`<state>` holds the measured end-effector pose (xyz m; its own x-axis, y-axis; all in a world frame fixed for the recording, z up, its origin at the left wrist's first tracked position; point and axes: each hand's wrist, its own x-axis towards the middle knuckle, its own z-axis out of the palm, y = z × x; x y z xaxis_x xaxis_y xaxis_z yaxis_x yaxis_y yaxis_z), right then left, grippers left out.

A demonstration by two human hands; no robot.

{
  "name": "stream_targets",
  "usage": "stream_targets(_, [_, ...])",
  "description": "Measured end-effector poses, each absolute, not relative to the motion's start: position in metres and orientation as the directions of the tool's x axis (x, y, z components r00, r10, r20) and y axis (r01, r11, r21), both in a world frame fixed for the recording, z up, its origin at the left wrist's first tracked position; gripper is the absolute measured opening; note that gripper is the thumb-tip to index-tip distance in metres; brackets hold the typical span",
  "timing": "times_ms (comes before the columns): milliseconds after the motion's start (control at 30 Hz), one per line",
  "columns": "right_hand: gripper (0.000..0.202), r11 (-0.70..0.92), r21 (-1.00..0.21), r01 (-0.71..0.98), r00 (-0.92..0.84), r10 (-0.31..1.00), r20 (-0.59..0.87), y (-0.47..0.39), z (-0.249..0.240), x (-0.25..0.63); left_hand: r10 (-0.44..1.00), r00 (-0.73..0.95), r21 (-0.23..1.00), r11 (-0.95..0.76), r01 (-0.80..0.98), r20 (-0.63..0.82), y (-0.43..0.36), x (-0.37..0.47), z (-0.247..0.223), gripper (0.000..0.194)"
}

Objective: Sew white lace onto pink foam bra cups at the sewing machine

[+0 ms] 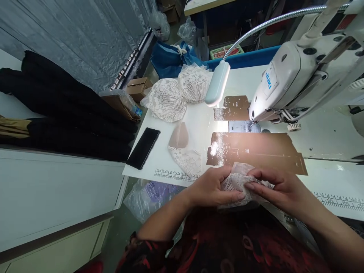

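A piece of white lace fabric (237, 183) is bunched between my two hands at the table's front edge. My left hand (217, 187) grips its left side, thumb lying along the lace. With thumb and fingers together, my right hand (274, 185) pinches the right side. Left of my hands, a bra cup piece (184, 149) with a beige pad and lace lies on the table. Farther back, two stacks of white lace cups (169, 99) rest near the left edge. The sewing machine (273, 83) stands behind my hands to the right, its needle area lit.
A black phone (143, 148) lies at the table's left corner. The lamp (218, 83) hangs low over the table on a bent neck. Brown tape (253, 148) covers the surface before the needle plate (241, 126). Black cloth (65, 110) hangs at the left.
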<state>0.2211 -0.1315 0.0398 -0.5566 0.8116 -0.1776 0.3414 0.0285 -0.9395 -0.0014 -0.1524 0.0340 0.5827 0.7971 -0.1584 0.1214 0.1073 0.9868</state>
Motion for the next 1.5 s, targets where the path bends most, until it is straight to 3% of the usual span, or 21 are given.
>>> stream_targets(133, [0.026, -0.003, -0.966, 0.259, -0.482, 0.866, -0.131, -0.137, 0.032, 0.216, 0.824, 0.547, 0.977, 0.039, 0.209, -0.150, -0.160, -0.004, 0.032, 0.041])
stream_targets(300, [0.029, -0.133, -0.963, 0.236, -0.426, 0.876, -0.225, -0.141, 0.028, 0.212, 0.881, 0.454, 0.975, 0.032, 0.220, -0.131, -0.156, -0.010, 0.042, 0.055])
stream_targets(533, [0.033, -0.085, -0.949, 0.304, -0.406, 0.889, -0.210, -0.142, 0.028, 0.208, 0.906, 0.416, 0.949, -0.059, 0.310, -0.080, -0.149, -0.008, 0.044, 0.029])
stream_targets(700, [0.033, -0.053, -0.956, 0.289, -0.430, 0.885, -0.179, -0.142, 0.030, 0.209, 0.887, 0.458, 0.954, -0.081, 0.287, -0.062, -0.149, -0.002, 0.046, 0.023])
stream_targets(900, [0.029, -0.076, -0.940, 0.334, -0.486, 0.840, -0.241, -0.137, 0.028, 0.216, 0.907, 0.419, 0.953, -0.080, 0.293, -0.053, -0.150, 0.001, 0.043, 0.018])
stream_targets(967, [0.022, -0.097, -0.954, 0.284, -0.472, 0.852, -0.227, -0.134, 0.028, 0.221, 0.918, 0.394, 0.958, -0.065, 0.281, -0.053, -0.150, 0.002, 0.041, 0.017])
stream_targets(1067, [0.032, -0.104, -0.976, 0.190, -0.437, 0.882, -0.179, -0.128, 0.030, 0.227, 0.922, 0.383, 0.964, -0.050, 0.262, -0.056, -0.149, 0.005, 0.040, 0.018])
stream_targets(1200, [0.024, -0.110, -0.956, 0.272, -0.513, 0.824, -0.240, -0.124, 0.033, 0.224, 0.912, 0.404, 0.969, -0.028, 0.246, -0.076, -0.145, 0.013, 0.040, 0.018])
stream_targets(1300, [0.029, -0.122, -0.957, 0.263, -0.528, 0.812, -0.248, -0.124, 0.035, 0.223, 0.893, 0.446, 0.995, 0.013, 0.101, -0.057, -0.140, 0.016, 0.040, 0.016])
stream_targets(1400, [0.027, -0.107, -0.962, 0.252, -0.525, 0.820, -0.228, -0.125, 0.039, 0.226, 0.851, 0.522, 0.991, 0.115, -0.075, -0.059, -0.132, 0.015, 0.043, 0.030])
stream_targets(1500, [0.025, -0.093, -0.961, 0.260, -0.525, 0.822, -0.221, -0.125, 0.044, 0.230, 0.812, 0.568, 0.974, 0.216, -0.073, -0.137, -0.128, 0.013, 0.045, 0.033])
